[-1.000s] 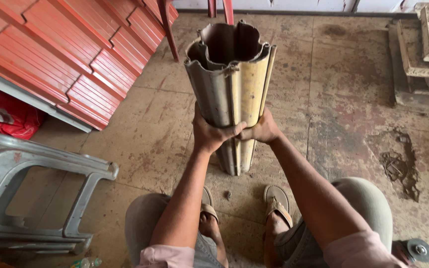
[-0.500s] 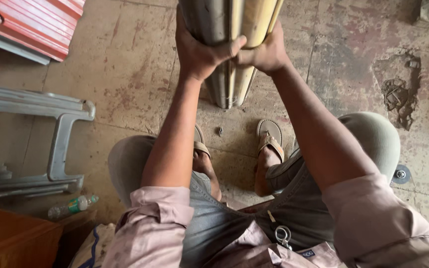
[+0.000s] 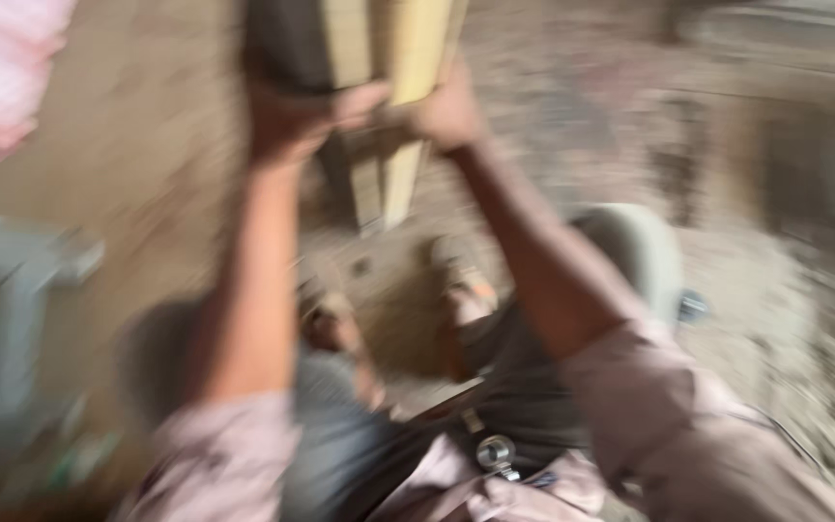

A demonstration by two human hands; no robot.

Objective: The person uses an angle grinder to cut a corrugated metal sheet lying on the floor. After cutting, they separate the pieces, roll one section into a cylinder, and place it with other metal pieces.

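The view is heavily blurred by motion. A tall fluted metal mould (image 3: pixel 379 58), grey and yellowish, stands upright on the concrete floor in front of me, its top cut off by the frame. My left hand (image 3: pixel 297 116) grips its left side and my right hand (image 3: pixel 446 111) grips its right side, thumbs nearly meeting across the front. My sandalled feet (image 3: pixel 466 290) rest on the floor just below the mould's base, between my knees.
A grey metal frame (image 3: pixel 21 290) lies on the floor to the left. Red corrugated sheets (image 3: pixel 2 68) are stacked at the upper left. Stained, rough concrete floor (image 3: pixel 775 290) spreads to the right. A small metal clip (image 3: pixel 495 452) hangs at my waist.
The camera has dipped lower and swung, blurring everything. Both hands keep their grip on the mould, which now sits higher in the frame with its top out of sight.
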